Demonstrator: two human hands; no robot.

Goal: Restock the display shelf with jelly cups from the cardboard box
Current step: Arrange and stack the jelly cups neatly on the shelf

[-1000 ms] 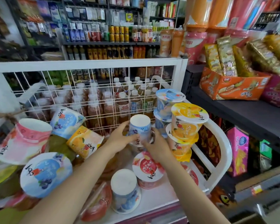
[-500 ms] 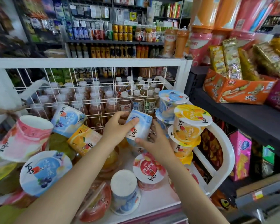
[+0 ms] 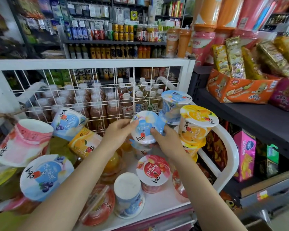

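Note:
Both my hands hold one blue jelly cup [image 3: 144, 128] above the white display shelf [image 3: 158, 203], its lid tilted toward me. My left hand [image 3: 119, 133] grips its left side and my right hand [image 3: 167, 140] pinches its right edge with the thumb on the lid. Right of it stand a stack of orange cups [image 3: 196, 127] and a stack of blue cups [image 3: 173, 104]. Below lie a red strawberry cup [image 3: 153, 172] and an upturned blue cup [image 3: 128, 195]. A loose pile of cups [image 3: 45, 175] fills the shelf's left. The cardboard box is out of view.
A white wire grid [image 3: 97, 90] backs the shelf, with bottled drinks behind it. A curved white rail [image 3: 228, 152] bounds the right side. A dark shelf [image 3: 250, 119] to the right carries orange snack boxes and packets.
The blue cup was standing upside down on another cup. Both hands lifted it and turned it over, so its lid now faces me.

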